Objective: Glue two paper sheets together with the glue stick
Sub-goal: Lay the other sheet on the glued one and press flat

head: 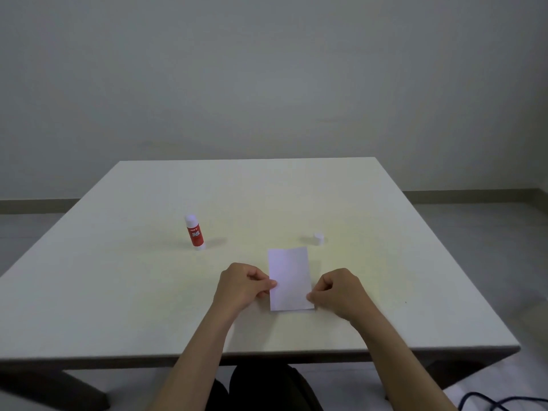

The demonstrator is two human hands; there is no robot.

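A small white paper sheet [289,277] lies on the table [118,292] in front of me; I cannot tell whether a second sheet lies under it. My left hand [241,287] pinches its left edge with thumb and forefinger. My right hand [338,293] pinches its lower right edge. The glue stick [194,232], red label and white ends, stands upright to the far left of the paper, uncapped. Its white cap [318,238] rests on the table just beyond the paper's top right corner.
The table's near edge [267,355] runs just above my knees. A dark cable [492,403] lies on the floor at the lower right. A plain wall stands behind the table.
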